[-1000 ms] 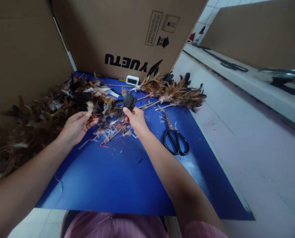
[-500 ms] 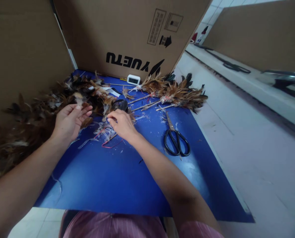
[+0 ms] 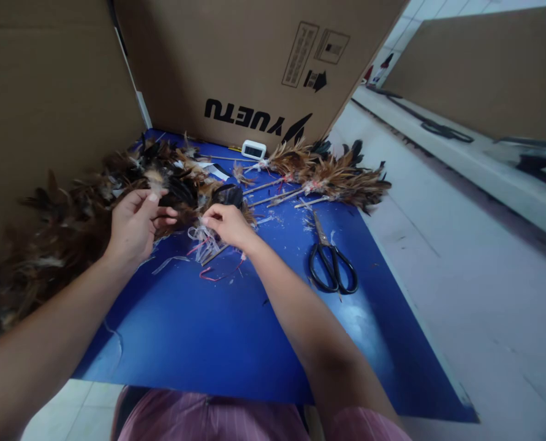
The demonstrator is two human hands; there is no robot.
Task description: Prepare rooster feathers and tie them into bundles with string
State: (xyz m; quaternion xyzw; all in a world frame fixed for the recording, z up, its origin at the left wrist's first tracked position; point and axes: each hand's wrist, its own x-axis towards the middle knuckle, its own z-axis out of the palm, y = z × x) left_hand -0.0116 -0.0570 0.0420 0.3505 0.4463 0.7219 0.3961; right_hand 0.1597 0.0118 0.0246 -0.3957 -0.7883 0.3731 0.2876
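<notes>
Between the thumb and forefinger of my left hand (image 3: 137,222) is a small light-brown feather (image 3: 155,179), its fluffy end up. My right hand (image 3: 227,225) is closed in a pinch at the strips of clear plastic (image 3: 198,235); what exactly its fingertips hold is hidden. Under that hand lie a thin stick (image 3: 214,255) and a curl of red string (image 3: 211,277). A large heap of brown and black feathers (image 3: 77,214) spreads behind and left of my left hand. Black-handled scissors (image 3: 331,263) rest, blades away from me, to the right.
Feather bunches on sticks (image 3: 341,174) lie at the back right of the blue board (image 3: 208,343). A small white digital clock (image 3: 254,149) stands against the cardboard box (image 3: 254,61). More cardboard (image 3: 47,92) walls the left side. A ledge with tools (image 3: 445,130) runs along the right.
The view has shifted slightly, moving everything a little to the right. My left hand still pinches the feather, and my right hand stays at the plastic strips.
</notes>
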